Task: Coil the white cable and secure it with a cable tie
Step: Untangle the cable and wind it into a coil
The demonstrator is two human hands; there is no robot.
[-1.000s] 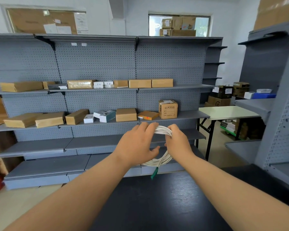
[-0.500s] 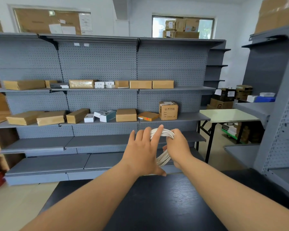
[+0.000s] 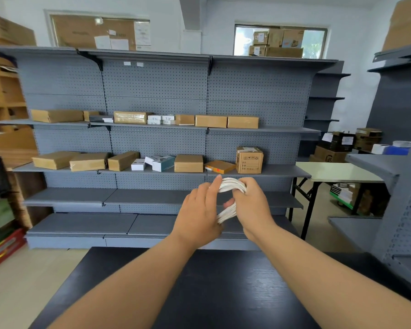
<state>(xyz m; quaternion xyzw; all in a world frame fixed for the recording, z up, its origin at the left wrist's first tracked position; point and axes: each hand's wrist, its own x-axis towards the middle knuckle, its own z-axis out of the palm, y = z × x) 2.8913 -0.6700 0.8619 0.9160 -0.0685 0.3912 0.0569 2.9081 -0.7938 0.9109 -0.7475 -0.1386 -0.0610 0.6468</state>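
1. My right hand had its fingers curled tight round the white cable.
2. My left hand had nearly straight fingers touching the cable.
3. The cable was looped up, in the air between my hands, above the far end of the black table.

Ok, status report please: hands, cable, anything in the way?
Right hand grips white cable coil. Left hand flat against it, fingers straight. Coil held above black table. No cable tie seen.

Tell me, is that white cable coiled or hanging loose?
Coiled: right hand grips the white cable in bunched loops, left hand touching.
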